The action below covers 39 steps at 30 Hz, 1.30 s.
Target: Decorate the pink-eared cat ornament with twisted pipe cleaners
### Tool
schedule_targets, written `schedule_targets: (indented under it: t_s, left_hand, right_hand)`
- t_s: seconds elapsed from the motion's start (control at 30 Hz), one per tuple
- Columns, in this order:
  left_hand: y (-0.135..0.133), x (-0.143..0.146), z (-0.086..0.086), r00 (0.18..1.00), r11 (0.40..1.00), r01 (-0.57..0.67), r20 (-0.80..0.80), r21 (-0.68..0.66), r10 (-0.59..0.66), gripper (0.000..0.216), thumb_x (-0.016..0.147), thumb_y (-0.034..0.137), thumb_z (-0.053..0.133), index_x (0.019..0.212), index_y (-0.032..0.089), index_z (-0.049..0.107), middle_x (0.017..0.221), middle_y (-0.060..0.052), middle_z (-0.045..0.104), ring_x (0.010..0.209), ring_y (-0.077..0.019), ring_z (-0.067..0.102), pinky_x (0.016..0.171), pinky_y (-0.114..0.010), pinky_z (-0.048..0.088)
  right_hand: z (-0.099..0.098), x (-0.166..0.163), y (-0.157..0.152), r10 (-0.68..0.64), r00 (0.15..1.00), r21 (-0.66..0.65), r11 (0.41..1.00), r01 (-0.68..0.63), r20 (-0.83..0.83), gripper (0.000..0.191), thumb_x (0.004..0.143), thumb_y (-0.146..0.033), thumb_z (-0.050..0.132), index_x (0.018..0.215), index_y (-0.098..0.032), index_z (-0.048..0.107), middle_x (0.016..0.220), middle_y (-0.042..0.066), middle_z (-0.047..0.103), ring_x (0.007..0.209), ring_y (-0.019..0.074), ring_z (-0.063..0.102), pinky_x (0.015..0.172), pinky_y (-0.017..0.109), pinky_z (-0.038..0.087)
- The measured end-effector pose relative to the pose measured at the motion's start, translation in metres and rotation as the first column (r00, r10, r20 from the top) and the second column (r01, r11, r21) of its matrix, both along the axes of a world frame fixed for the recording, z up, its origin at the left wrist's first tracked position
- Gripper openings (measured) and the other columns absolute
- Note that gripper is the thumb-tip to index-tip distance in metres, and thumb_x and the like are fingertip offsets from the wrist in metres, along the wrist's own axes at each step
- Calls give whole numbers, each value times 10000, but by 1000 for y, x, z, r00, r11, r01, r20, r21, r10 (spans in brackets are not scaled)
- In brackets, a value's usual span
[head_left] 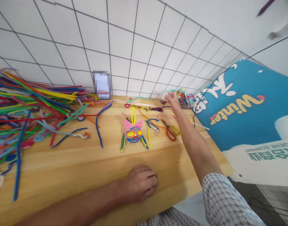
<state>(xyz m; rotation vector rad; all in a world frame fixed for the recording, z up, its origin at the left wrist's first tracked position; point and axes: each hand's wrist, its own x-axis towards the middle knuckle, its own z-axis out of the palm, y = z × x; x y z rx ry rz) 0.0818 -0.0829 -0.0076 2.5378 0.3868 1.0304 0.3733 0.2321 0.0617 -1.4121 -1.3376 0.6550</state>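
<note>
Your right hand (173, 99) is stretched to the far end of the surface (87, 169), fingers curved against a clear cup (164, 95) beside a heap of coloured bits (185, 96); whether it grips cannot be told. Your left hand (140, 183) rests near the front edge, fingers curled under, holding nothing. Between them lie the scissors (170, 131) and a pipe-cleaner cat face (133, 133), which appears largely assembled. Loose pipe cleaners (28, 106) lie heaped at left, unused.
</note>
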Motion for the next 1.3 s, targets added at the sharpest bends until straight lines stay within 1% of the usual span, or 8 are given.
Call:
schedule_targets:
  t_s: [0.13,0.27,0.47,0.6,0.7,0.87,1.03,1.3]
  left_hand:
    - [1,-1,0,1000,999,-1,28,-41,2,199,1016,193,503,834,193,583,796,-47,703,697,-158,643,677,-299,477]
    - [4,-4,10,982,983,-14,185,-185,48,118,983,139,545,915,200,620,886,-47,752,786,-151,693,746,-278,529]
    - [2,-16,41,911,925,-48,364,-378,196,158,961,82,621,1050,207,660,1022,-58,737,983,-156,715,894,-270,575]
    - [1,-25,58,863,909,-111,415,-401,288,313,970,144,667,1267,227,614,1261,-105,670,1208,-206,646,1058,-371,538]
    - [2,-29,68,824,893,-108,463,-438,326,410,974,207,706,1360,242,573,1387,-133,609,1327,-243,579,1139,-446,489]
    - [6,-35,88,824,919,-78,494,-387,278,148,995,220,704,1143,224,691,1229,-90,711,1186,-214,672,1061,-416,544]
    - [13,-44,105,846,957,-105,482,-271,229,63,1011,207,686,1062,207,723,1059,-47,768,1042,-172,716,948,-349,576]
    - [34,-56,109,902,919,87,422,-383,90,109,1004,291,710,1037,192,743,967,-34,740,877,-133,679,783,-261,542]
  right_hand:
    - [3,-9,-2,-3,1000,-5,1000,3,13,747,693,-570,788,1315,-211,580,1321,146,676,1199,304,661,1033,495,574]
    - [13,-30,-35,172,985,125,978,-168,-20,819,658,-554,867,1352,-264,543,1395,117,641,1316,295,614,1110,482,535]
    - [33,-61,-168,432,901,229,881,-413,-38,812,673,-514,952,1346,-338,532,1444,77,630,1362,300,604,1167,510,499]
    - [28,-72,-251,479,876,198,866,-460,-60,825,673,-499,974,1360,-338,546,1484,77,613,1395,305,588,1182,494,487]
    - [19,-80,-288,489,870,151,866,-476,-67,863,671,-483,983,1391,-338,531,1514,83,588,1434,313,555,1208,501,460]
    - [15,-95,-316,511,855,125,857,-500,-90,822,730,-446,958,1425,-408,520,1556,59,543,1459,295,524,1227,496,432]
    - [32,-103,-329,495,861,73,869,-490,-113,809,706,-509,957,1396,-385,553,1497,65,585,1410,309,552,1205,490,430]
    - [51,-108,-324,589,701,-99,733,-673,-402,621,785,-715,807,1197,-257,725,1125,61,722,1010,232,681,924,369,536]
